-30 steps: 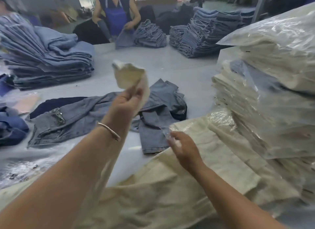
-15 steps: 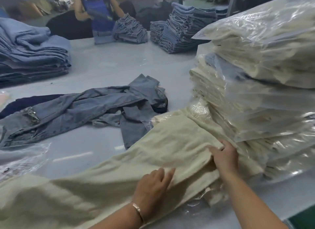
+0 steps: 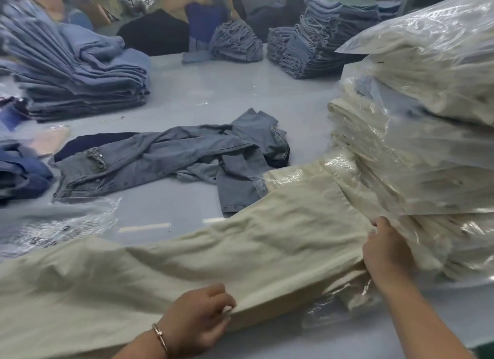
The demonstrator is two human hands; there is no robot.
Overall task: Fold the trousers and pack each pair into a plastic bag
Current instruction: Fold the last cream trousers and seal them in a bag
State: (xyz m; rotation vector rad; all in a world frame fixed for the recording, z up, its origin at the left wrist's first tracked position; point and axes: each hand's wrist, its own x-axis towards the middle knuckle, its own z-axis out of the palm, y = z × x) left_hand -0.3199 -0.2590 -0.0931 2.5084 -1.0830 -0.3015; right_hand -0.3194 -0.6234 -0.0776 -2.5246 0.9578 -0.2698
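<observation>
A pair of cream trousers (image 3: 240, 251) lies stretched across the near edge of the table, from the left border to the stack at the right. My left hand (image 3: 199, 320), with a bracelet on its wrist, grips the near edge of the cloth with curled fingers. My right hand (image 3: 387, 254) holds the trousers' right part, close against a tall stack of bagged cream trousers (image 3: 417, 134). A clear plastic bag (image 3: 339, 302) lies partly under the cloth between my hands.
Loose grey-blue jeans (image 3: 171, 161) lie crumpled mid-table. Folded denim stacks stand at the back left (image 3: 77, 78) and back centre (image 3: 310, 48). Empty plastic bags (image 3: 53, 222) lie at the left. A person in a blue apron (image 3: 203, 14) works at the far side.
My left hand has gone from lying flat on the cream cloth to gripping its near edge. My right hand stays at the cloth's right part. The view has shifted slightly.
</observation>
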